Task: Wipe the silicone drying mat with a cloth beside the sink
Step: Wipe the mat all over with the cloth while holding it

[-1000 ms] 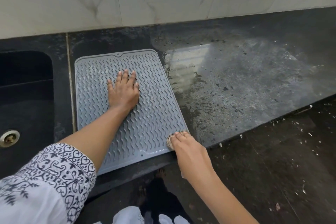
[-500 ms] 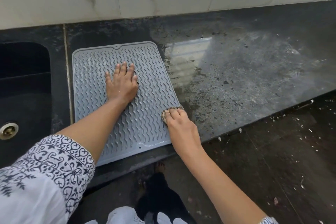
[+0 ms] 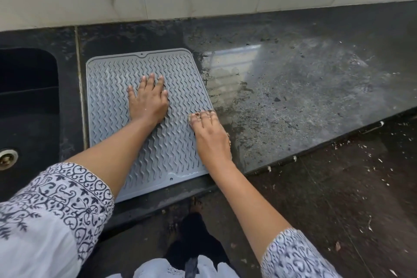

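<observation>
Right hand point(image 3: 209, 135) slid up the mat point(image 3: 178, 156) — no writing.

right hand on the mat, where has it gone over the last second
The right hand, pressing a mostly hidden cloth, slid from the mat's near right corner up along its right edge toward the wall. The left hand stayed flat on the mat's middle, and the mat did not shift.

Grey wavy-ribbed silicone mat point(image 3: 173, 142) flat on the counter beside the sink, small crumpled cloth point(image 3: 228, 136) on its right edge
</observation>
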